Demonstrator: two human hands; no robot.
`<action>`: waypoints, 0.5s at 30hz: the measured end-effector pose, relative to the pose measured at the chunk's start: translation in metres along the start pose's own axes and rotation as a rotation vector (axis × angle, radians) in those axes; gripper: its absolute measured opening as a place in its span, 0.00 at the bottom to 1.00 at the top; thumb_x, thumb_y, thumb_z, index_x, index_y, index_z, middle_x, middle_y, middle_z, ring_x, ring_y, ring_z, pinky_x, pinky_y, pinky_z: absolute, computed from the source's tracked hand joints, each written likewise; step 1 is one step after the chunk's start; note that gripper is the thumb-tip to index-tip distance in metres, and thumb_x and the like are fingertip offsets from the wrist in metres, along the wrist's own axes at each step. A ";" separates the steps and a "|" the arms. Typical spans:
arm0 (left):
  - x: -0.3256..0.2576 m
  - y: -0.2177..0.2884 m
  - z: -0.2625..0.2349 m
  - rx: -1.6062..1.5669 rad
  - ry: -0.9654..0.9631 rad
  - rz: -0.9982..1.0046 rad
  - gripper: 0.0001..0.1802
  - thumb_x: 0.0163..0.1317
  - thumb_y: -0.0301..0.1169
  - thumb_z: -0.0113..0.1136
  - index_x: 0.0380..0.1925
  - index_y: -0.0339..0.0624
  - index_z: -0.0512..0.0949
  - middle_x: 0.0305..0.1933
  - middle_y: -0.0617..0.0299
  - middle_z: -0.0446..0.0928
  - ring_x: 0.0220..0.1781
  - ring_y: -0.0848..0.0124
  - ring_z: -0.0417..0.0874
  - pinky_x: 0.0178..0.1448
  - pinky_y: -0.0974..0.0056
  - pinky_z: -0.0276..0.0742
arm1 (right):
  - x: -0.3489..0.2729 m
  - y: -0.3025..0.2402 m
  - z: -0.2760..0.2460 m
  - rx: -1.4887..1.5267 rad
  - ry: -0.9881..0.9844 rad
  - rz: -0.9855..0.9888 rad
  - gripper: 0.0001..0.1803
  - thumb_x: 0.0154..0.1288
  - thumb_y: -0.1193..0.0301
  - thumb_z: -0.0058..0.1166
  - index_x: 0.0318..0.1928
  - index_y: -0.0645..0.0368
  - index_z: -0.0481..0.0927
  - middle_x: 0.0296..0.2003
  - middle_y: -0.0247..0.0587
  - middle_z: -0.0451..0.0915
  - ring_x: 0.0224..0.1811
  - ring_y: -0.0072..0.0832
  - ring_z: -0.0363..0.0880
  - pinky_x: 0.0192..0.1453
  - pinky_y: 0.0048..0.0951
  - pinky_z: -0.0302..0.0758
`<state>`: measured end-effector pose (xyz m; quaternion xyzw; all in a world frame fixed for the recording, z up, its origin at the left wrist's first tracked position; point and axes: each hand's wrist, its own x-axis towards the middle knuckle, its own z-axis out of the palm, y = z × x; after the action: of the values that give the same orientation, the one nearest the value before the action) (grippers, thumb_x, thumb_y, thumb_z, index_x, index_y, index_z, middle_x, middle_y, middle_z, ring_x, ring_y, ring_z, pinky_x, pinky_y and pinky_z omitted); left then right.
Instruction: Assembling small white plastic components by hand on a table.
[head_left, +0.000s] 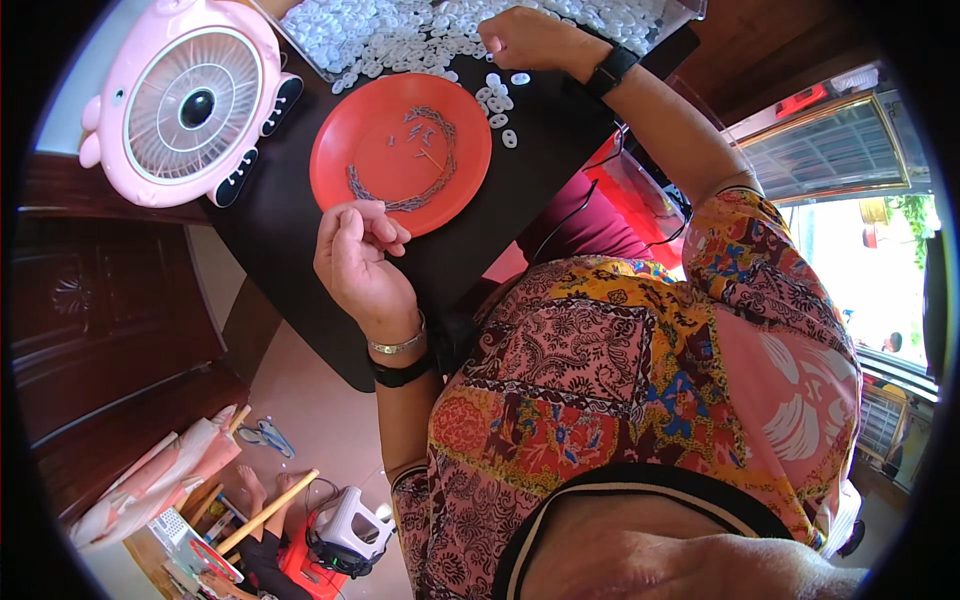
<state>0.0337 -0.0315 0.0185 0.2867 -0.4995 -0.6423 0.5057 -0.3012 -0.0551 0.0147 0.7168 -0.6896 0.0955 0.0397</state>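
Left hand (358,258) pinches narrow at the red plate's (340,150) 6 o'clock rim, beside small metal pieces (400,190); right hand (528,40) closes over white rings (400,35) at 1 o'clock, presumably gathering stock.

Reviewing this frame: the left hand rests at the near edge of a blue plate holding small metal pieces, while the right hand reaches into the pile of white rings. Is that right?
Not quite: the plate is red-orange, not blue, as the head view shows. The rest holds: the left hand is at its near edge, small metal pieces lie on it, and the right hand reaches into the pile of white rings.
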 end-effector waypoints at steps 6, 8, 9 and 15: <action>0.001 -0.001 -0.001 -0.001 -0.017 -0.002 0.16 0.66 0.33 0.39 0.29 0.34 0.73 0.21 0.61 0.68 0.22 0.72 0.70 0.27 0.71 0.63 | 0.003 0.002 0.010 0.195 0.126 -0.028 0.08 0.52 0.69 0.50 0.30 0.58 0.81 0.27 0.49 0.81 0.33 0.45 0.81 0.37 0.42 0.76; 0.002 -0.001 0.000 -0.010 -0.039 -0.015 0.15 0.66 0.32 0.40 0.30 0.34 0.74 0.21 0.61 0.68 0.23 0.72 0.71 0.27 0.71 0.63 | -0.001 0.001 0.006 0.295 0.102 -0.023 0.10 0.52 0.69 0.52 0.34 0.57 0.81 0.28 0.47 0.82 0.32 0.41 0.82 0.37 0.38 0.76; 0.002 -0.001 0.000 -0.005 -0.031 -0.016 0.15 0.66 0.32 0.40 0.30 0.34 0.74 0.21 0.61 0.68 0.23 0.72 0.71 0.27 0.71 0.63 | -0.001 -0.008 0.000 0.400 0.071 -0.026 0.12 0.53 0.69 0.54 0.39 0.55 0.82 0.30 0.45 0.83 0.32 0.36 0.82 0.36 0.34 0.77; 0.001 -0.002 0.004 0.065 -0.062 -0.045 0.13 0.66 0.32 0.44 0.32 0.34 0.76 0.22 0.64 0.72 0.23 0.76 0.73 0.27 0.75 0.62 | -0.020 -0.111 -0.047 1.302 -0.115 -0.005 0.07 0.64 0.72 0.57 0.41 0.60 0.80 0.34 0.34 0.84 0.32 0.20 0.83 0.36 0.18 0.77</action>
<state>0.0291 -0.0306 0.0177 0.2943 -0.5290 -0.6453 0.4659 -0.1950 -0.0218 0.0654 0.5998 -0.4902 0.4551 -0.4392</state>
